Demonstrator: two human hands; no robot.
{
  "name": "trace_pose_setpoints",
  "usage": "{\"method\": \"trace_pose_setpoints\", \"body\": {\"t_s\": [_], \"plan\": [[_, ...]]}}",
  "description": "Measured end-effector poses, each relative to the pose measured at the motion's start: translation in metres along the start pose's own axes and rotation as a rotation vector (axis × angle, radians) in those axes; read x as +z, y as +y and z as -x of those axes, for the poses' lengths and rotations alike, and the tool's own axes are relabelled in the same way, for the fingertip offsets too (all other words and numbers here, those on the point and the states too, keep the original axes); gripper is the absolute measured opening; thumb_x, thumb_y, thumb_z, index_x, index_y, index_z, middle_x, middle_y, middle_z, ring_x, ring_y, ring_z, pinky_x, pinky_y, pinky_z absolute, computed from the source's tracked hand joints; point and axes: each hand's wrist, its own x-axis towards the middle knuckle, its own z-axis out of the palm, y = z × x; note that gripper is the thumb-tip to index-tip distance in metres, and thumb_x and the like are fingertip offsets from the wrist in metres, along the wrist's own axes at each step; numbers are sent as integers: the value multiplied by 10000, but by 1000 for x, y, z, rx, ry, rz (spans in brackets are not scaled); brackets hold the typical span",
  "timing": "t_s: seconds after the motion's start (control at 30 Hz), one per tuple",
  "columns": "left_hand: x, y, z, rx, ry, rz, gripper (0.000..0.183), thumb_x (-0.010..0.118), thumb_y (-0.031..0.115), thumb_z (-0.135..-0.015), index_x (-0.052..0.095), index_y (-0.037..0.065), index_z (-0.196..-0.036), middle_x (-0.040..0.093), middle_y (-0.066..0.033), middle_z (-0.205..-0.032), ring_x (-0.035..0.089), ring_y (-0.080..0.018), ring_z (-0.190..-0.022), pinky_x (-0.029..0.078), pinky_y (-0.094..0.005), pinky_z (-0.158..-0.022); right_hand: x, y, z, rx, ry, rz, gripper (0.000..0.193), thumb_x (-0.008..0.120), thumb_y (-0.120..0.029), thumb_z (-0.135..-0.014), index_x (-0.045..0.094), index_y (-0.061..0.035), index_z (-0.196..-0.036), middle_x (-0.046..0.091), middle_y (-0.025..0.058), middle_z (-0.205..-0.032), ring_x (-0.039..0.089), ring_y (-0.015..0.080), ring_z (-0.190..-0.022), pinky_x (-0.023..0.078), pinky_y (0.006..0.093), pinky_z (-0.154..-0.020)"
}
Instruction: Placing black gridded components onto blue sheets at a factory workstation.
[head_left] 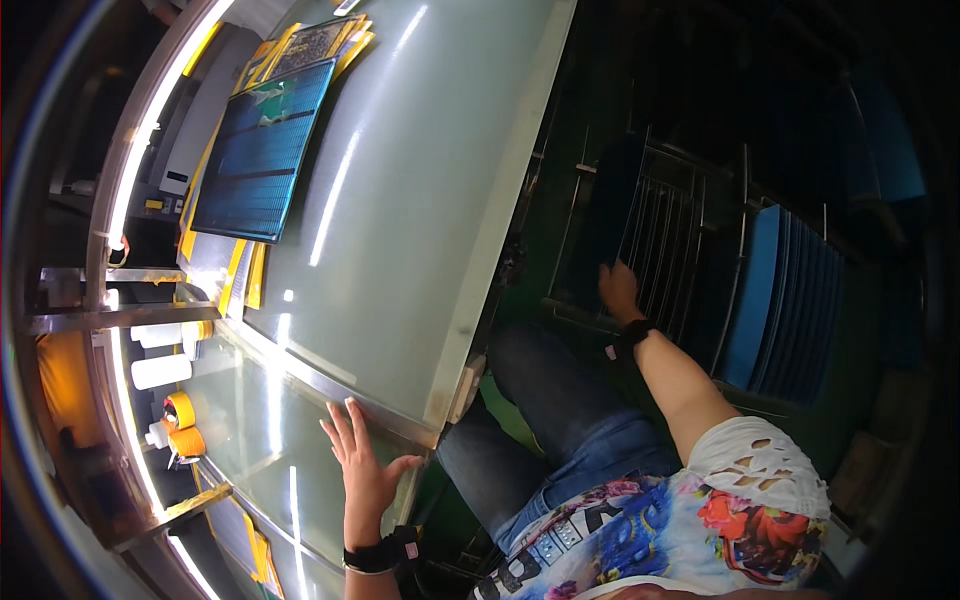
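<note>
My left hand [362, 465] is over the glass-topped table [420, 220] near its metal seam, fingers spread and holding nothing. Away to the right, my right hand [619, 288] reaches down to a wire rack [665, 250]. Its fingers are curled at the lower edge of a dark flat panel [608, 215], which stands on edge at the rack's near side; the shadow hides the fingertips. A blue gridded panel [262, 150] lies on the table's far left, on top of yellow-edged sheets [256, 275].
Beside the wire rack stand several blue panels [775, 300] on edge in another rack. White rolls [160, 372] and orange tape rolls [183, 425] sit along the table's left side. A bright tube light [125, 180] runs above that side. My knees are against the table's right edge.
</note>
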Motion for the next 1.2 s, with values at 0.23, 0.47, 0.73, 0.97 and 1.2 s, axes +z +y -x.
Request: {"method": "trace_pose_setpoints", "body": {"t_s": [0.23, 0.47, 0.73, 0.97, 1.2], "plan": [[-7, 9, -1, -13, -22, 18, 1277, 849, 402, -505, 113, 84, -1498, 21, -212, -1551, 19, -481, -1402, 163, -529, -1125, 39, 8, 4, 125, -104, 83, 292, 552, -205, -866, 592, 78, -927, 631, 290, -843, 621, 443, -847, 490, 506, -752], [-9, 11, -1, -10, -22, 28, 1276, 839, 427, -508, 112, 80, -1497, 17, -216, -1549, 17, -482, -1401, 173, -531, -1122, 43, 4, 0, 127, -140, 107, 269, 544, -190, -871, 603, 58, -957, 643, 278, -876, 630, 433, -858, 504, 495, -766], [-8, 10, 0, -32, -43, 21, 1286, 842, 423, -504, 103, 68, -1495, 17, -234, -1542, 10, -498, -1395, 166, -536, -1122, 47, 4, 1, 116, -144, 128, 257, 547, -177, -863, 609, 35, -994, 647, 268, -863, 636, 424, -848, 511, 495, -768], [-9, 10, 0, -24, -43, 7, 1288, 818, 476, -512, 97, 62, -1495, 19, -234, -1543, 10, -500, -1394, 154, -549, -1120, 38, -8, -7, 99, -154, 104, 239, 531, -157, -850, 618, 12, -994, 654, 254, -877, 640, 419, -851, 513, 502, -772], [-8, 10, 0, -15, -40, -1, 1294, 788, 541, -512, 99, 56, -1493, 18, -246, -1539, 12, -509, -1390, 162, -555, -1115, 46, -7, -13, 139, -156, 129, 265, 585, -196, -839, 621, 64, -876, 638, 285, -823, 636, 430, -839, 516, 494, -749]]}}
